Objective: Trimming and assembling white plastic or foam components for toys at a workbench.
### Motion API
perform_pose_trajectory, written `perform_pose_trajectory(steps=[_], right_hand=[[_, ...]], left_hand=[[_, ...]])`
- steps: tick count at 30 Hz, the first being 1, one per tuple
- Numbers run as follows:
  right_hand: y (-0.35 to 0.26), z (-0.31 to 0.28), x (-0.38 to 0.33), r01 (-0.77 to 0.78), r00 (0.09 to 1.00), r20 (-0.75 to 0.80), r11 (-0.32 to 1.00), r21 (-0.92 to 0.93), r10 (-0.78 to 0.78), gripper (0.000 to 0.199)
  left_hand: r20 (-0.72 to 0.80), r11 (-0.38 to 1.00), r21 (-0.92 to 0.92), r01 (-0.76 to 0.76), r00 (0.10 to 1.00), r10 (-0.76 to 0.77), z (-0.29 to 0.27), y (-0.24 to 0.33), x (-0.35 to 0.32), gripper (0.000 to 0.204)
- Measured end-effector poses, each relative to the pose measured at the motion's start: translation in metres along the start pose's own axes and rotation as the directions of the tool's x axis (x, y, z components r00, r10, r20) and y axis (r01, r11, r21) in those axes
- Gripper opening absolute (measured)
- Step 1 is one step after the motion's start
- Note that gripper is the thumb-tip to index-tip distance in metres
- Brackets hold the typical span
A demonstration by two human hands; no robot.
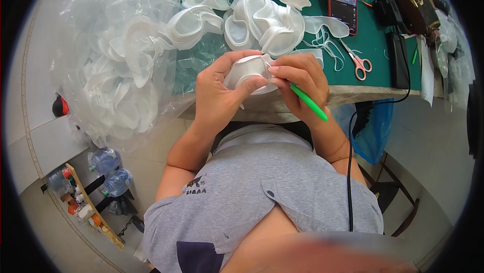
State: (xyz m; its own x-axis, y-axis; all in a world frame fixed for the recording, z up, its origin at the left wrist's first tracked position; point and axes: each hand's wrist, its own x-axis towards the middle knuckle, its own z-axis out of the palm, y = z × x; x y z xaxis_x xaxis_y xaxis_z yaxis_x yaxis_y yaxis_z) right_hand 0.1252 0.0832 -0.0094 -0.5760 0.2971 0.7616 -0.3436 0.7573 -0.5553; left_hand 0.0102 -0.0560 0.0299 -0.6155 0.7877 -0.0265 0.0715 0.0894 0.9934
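Note:
Just off the near edge of the table, my left hand [218, 87] is closed around a white, moulded, cup-shaped piece [243, 68], its thumb pressed on the near rim. My right hand [306, 77] grips a slim tool with a bright green handle [310, 102], which slants down to the right. The tool's thin tip meets the right side of the white piece, partly hidden by my fingers. Beyond my hands, a pile of similar white curved pieces [275, 23] lies on the green table top [370, 56].
A large clear plastic bag [113, 61] of white pieces fills the left side. Pink-handled scissors [361, 66] and white trimmed strips [325, 46] lie to the right. A phone [343, 3] stands at the back. A black cable [350, 172] hangs beside my right arm.

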Motion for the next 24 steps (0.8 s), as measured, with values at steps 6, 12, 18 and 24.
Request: perform_pose_trajectory(steps=[6, 12, 18, 24], right_hand=[[0.001, -0.001, 0.001, -0.015, 0.999, 0.032, 0.998, -0.058, 0.017, 0.018], [-0.001, 0.003, 0.002, -0.069, 0.996, 0.055, 0.988, -0.139, 0.077, 0.016], [0.005, 0.007, 0.002, -0.116, 0.993, 0.001, 0.99, -0.085, 0.116, 0.019], [0.003, 0.006, 0.005, -0.054, 0.998, -0.037, 0.995, -0.083, 0.051, 0.02]], left_hand=[[-0.001, 0.999, 0.046, -0.002, 1.0, 0.002, 0.0, 0.0, -0.001, 0.036], [-0.067, 0.989, 0.146, 0.014, 0.998, -0.004, 0.0, 0.004, -0.006, 0.033], [-0.105, 0.966, -0.235, 0.103, 0.986, -0.131, -0.001, -0.002, 0.0, 0.04], [-0.017, 0.97, -0.19, 0.15, 0.988, -0.156, -0.009, -0.013, 0.006, 0.042]])
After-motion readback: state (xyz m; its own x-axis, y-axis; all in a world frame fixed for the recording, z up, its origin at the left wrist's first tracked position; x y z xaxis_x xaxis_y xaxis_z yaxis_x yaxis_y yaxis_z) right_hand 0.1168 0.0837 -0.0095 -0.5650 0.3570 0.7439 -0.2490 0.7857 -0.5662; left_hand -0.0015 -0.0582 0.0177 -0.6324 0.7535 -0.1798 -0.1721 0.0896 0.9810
